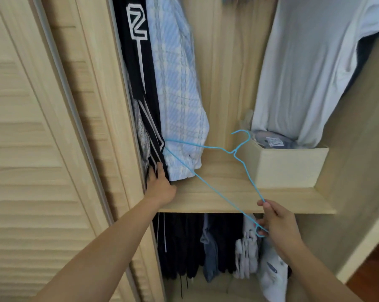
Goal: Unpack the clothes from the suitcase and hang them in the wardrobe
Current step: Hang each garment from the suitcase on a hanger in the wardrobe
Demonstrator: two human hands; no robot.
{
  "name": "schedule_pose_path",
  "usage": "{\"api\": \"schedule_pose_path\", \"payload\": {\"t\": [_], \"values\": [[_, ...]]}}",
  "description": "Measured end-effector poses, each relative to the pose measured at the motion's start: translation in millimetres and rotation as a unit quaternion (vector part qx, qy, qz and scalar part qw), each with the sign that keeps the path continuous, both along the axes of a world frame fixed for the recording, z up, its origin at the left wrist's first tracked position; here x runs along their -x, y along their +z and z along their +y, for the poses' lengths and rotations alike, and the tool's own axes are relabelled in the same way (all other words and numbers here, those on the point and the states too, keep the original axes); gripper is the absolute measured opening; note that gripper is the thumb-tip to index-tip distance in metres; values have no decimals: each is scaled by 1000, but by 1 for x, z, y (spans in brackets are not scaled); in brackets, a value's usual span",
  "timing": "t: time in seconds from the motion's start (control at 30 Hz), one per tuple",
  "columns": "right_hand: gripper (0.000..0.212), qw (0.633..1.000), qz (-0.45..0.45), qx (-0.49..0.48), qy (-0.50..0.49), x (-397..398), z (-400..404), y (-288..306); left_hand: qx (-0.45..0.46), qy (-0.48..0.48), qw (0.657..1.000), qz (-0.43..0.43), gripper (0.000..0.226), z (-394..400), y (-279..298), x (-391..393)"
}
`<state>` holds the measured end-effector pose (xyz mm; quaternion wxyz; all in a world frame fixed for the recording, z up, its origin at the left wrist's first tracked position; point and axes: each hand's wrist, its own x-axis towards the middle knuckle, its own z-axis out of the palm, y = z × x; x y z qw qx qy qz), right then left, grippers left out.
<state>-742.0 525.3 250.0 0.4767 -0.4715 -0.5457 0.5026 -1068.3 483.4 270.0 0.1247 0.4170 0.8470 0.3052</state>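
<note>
A thin blue wire hanger (208, 147) lies slanted in the open wardrobe, its hook up near a wooden box and its far end tucked into the hem of a black garment with white lettering (140, 62). My right hand (275, 225) pinches the hanger's near corner in front of the shelf edge. My left hand (161, 184) reaches to the bottom of the black garment, fingers against its hem; whether they curl round the cloth is hidden. A blue-and-white checked shirt (179, 94) hangs beside it. A pale blue shirt (304, 73) hangs at the right.
A wooden shelf (227, 197) runs across the wardrobe, carrying a light wooden box (291, 166) with folded items. Below it hang dark clothes (188, 243) and white garments (247, 251). A louvred sliding door (31, 149) fills the left. Red-brown floor shows at the lower right.
</note>
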Motion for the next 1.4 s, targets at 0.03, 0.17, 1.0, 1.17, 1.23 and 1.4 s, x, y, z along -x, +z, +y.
{"api": "schedule_pose_path", "payload": {"t": [0.03, 0.17, 1.0, 1.17, 1.23, 1.4], "values": [[22, 1000, -3, 3, -1, -2, -4, -1, 17, 2, 1000, 7, 100, 1, 1, 1], [23, 1000, 1, 2, 0, -17, -18, 5, 53, 65, 997, 6, 93, -5, 10, -23], [25, 935, 23, 247, -252, -548, -290, -188, 211, -163, 759, -594, 14, -118, -187, -670], [15, 862, 78, 391, -311, -593, -404, -243, 381, -273, 752, -463, 21, -168, -248, -775], [12, 838, 110, 416, -335, -612, -417, -247, 443, -346, 718, -410, 19, -187, -262, -809], [22, 705, 175, 394, -563, -677, -401, -247, 530, -487, 619, -314, 12, -218, -284, -855]]}}
